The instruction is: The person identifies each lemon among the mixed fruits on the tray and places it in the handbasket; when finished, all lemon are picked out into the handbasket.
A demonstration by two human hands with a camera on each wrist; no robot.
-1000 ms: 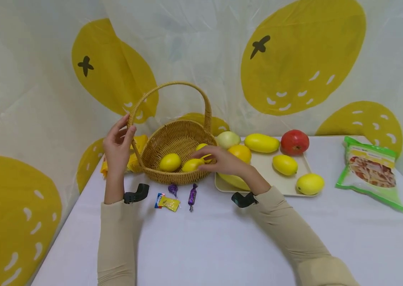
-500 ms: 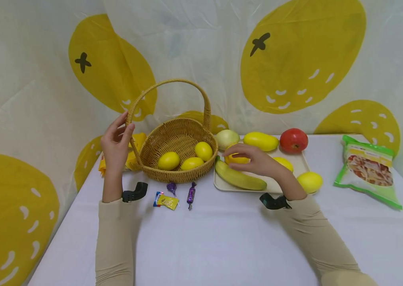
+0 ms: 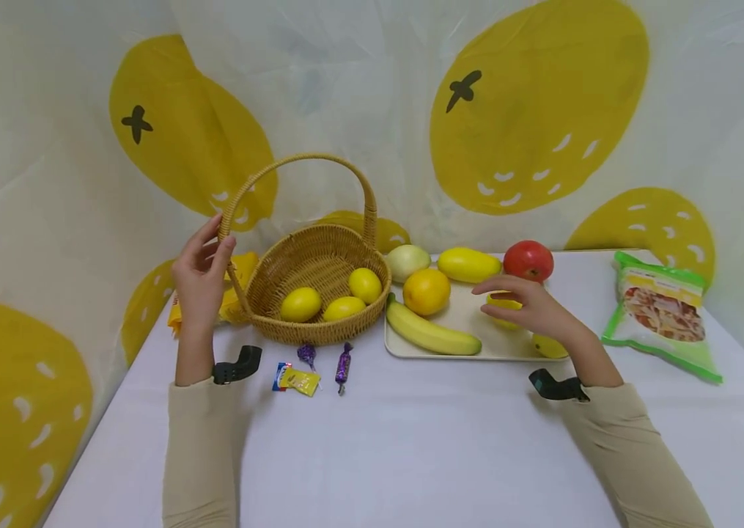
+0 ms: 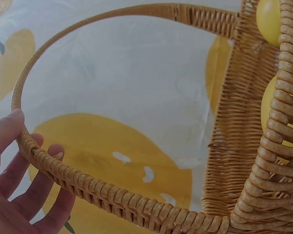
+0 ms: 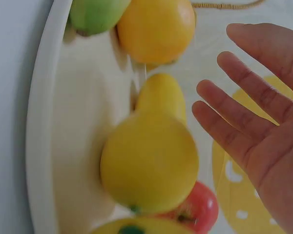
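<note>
We see the wicker basket [image 3: 315, 282] on the table [image 3: 411, 440], three lemons [image 3: 332, 297] inside. Left hand [image 3: 200, 275] holds its handle [image 3: 223, 220], fingers curled round the weave. Cream tray [image 3: 457, 345] just beside the basket carries a banana [image 3: 431, 331], an orange [image 3: 426, 291], a mango [image 3: 468, 265], a red apple [image 3: 528, 260]. Right hand [image 3: 533, 308] is over the tray, fingers apart and relaxed, beside a yellow lemon [image 5: 149, 161], not gripping it. Another lemon [image 3: 546, 346] is half hidden by the wrist. Sweets [image 3: 308, 370] lie near the basket; their labels are unreadable
</note>
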